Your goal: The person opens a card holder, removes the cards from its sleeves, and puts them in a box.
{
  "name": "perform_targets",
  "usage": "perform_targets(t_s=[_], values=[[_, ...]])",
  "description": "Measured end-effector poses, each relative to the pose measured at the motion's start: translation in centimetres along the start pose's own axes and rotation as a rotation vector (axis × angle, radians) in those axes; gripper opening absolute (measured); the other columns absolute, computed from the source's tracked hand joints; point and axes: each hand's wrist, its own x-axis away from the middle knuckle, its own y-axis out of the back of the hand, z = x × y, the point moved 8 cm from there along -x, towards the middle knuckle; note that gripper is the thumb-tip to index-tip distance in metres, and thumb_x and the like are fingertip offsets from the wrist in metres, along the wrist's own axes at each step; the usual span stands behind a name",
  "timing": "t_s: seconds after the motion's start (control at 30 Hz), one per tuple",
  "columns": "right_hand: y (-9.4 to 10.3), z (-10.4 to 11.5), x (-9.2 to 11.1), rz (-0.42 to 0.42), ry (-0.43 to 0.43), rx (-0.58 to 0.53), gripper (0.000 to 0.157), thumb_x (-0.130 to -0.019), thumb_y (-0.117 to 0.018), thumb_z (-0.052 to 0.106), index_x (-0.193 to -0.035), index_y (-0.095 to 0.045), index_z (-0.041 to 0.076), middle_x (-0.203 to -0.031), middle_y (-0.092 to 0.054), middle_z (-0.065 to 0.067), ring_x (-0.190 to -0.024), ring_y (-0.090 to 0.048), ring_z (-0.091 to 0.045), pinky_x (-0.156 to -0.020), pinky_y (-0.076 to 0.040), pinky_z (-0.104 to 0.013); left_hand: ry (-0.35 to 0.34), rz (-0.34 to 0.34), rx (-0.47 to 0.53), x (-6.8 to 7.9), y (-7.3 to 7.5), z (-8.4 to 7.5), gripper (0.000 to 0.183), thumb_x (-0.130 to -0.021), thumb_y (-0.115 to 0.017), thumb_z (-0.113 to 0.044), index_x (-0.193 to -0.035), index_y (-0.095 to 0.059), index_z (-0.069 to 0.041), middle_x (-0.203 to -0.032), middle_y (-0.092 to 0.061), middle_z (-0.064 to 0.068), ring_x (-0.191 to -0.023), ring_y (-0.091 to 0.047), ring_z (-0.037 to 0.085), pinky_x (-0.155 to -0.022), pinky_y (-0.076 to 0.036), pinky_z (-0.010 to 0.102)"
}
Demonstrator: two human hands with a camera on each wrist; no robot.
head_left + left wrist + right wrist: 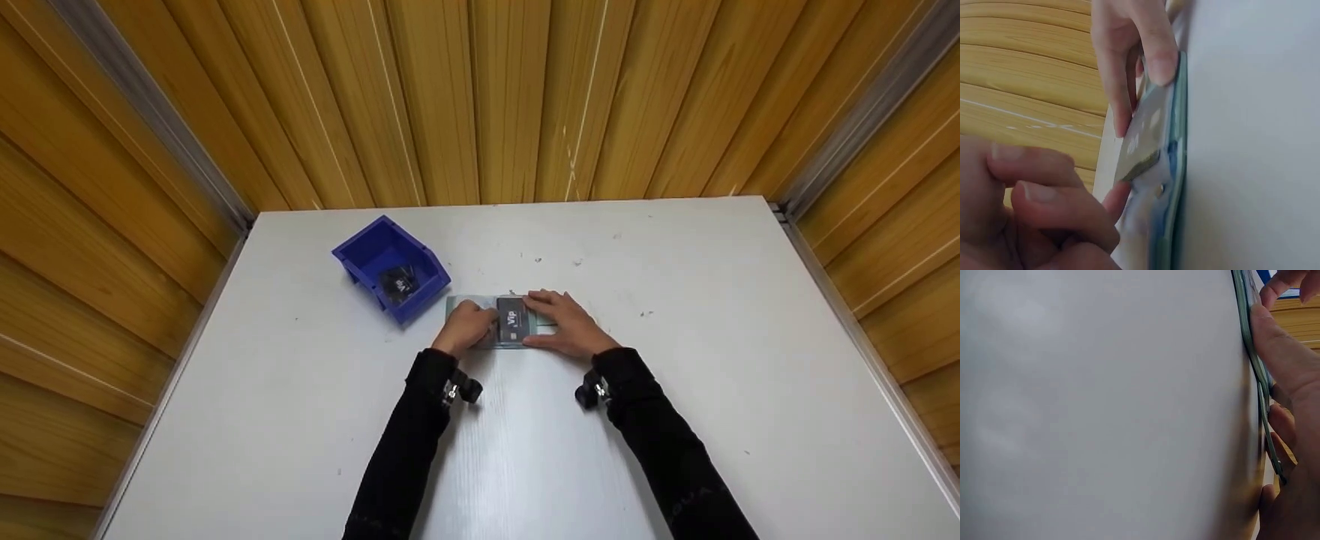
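A dark card marked "Vip" [513, 320] lies along a flat card holder [1181, 107] with clear sleeves and green edges, on the white table. My left hand [470, 328] is at the card's left end. Its fingers curl in, and one fingertip [1116, 199] touches the card's near corner in the left wrist view. Across the other end, my right hand [568, 326] grips the holder, thumb [1275, 340] on the near edge and fingers toward the far edge. The right palm hides part of the holder.
A blue plastic bin [367, 244] with several dark cards [399, 283] inside stands left of and beyond the holder. Yellow wood-look panels [510, 97] rise behind the white table [712, 337] and along both sides. Small dark marks dot the tabletop.
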Motion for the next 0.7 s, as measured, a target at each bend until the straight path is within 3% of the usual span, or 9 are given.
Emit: perform_targets(t_s=[0.07, 0.17, 0.37, 0.47, 0.57, 0.7], values=[[-0.05, -0.02, -0.04, 0.0, -0.001, 0.0, 0.077, -0.092, -0.078, 0.036, -0.156, -0.046, 0.008, -0.162, -0.04, -0.017, -0.152, -0.031, -0.041, -0.126, -0.018, -0.056, 0.011, 0.002, -0.041, 0.02, 0.11, 0.12, 0.043, -0.095, -0.056, -0.019, -0.054, -0.043, -0.02, -0.045, -0.04, -0.009, -0.043, -0.036, 0.007, -0.047, -0.029, 0.024], [-0.06, -0.01, -0.08, 0.002, -0.007, -0.008, 0.077, -0.092, -0.079, 0.036, -0.156, -0.046, 0.009, -0.162, -0.039, -0.016, -0.153, -0.03, -0.041, -0.126, -0.019, -0.057, 0.012, -0.001, -0.028, 0.15, 0.14, -0.06, 0.042, -0.094, -0.055, -0.019, -0.054, -0.044, -0.02, -0.045, -0.04, -0.009, -0.042, -0.036, 0.007, -0.046, -0.029, 0.024], [-0.06, -0.13, -0.2, -0.003, 0.002, -0.013, 0.077, -0.092, -0.079, 0.035, -0.155, -0.046, 0.007, -0.162, -0.04, -0.017, -0.153, -0.03, -0.042, -0.127, -0.015, -0.056, 0.046, -0.03, 0.161, 0.07, -0.26, -0.01, 0.039, -0.091, -0.054, -0.014, -0.054, -0.045, -0.018, -0.045, -0.039, -0.009, -0.041, -0.033, 0.005, -0.043, -0.026, 0.022], [-0.1, -0.16, -0.15, -0.004, 0.002, -0.011, 0.077, -0.092, -0.079, 0.035, -0.155, -0.046, 0.007, -0.162, -0.04, -0.017, -0.153, -0.03, -0.042, -0.127, -0.016, -0.056, 0.068, -0.048, 0.196, -0.13, -0.52, 0.41, 0.038, -0.091, -0.053, -0.013, -0.054, -0.044, -0.019, -0.046, -0.039, -0.009, -0.042, -0.034, 0.005, -0.043, -0.026, 0.022], [-0.09, -0.05, -0.01, 0.0, 0.002, -0.014, 0.077, -0.092, -0.079, 0.035, -0.156, -0.045, 0.007, -0.162, -0.04, -0.017, -0.153, -0.029, -0.042, -0.126, -0.018, -0.057, 0.06, -0.071, 0.135, -0.38, -0.57, 0.67, 0.04, -0.092, -0.052, -0.013, -0.055, -0.042, -0.02, -0.047, -0.038, -0.009, -0.044, -0.034, 0.007, -0.044, -0.028, 0.023], [0.03, 0.18, 0.13, 0.001, 0.017, -0.014, 0.076, -0.093, -0.078, 0.035, -0.155, -0.046, 0.006, -0.161, -0.04, -0.019, -0.154, -0.029, -0.042, -0.127, -0.015, -0.057, 0.027, -0.11, -0.095, -0.54, -0.32, 0.46, 0.038, -0.096, -0.052, -0.016, -0.058, -0.045, -0.018, -0.056, -0.044, -0.004, -0.053, -0.043, 0.014, -0.051, -0.033, 0.026]])
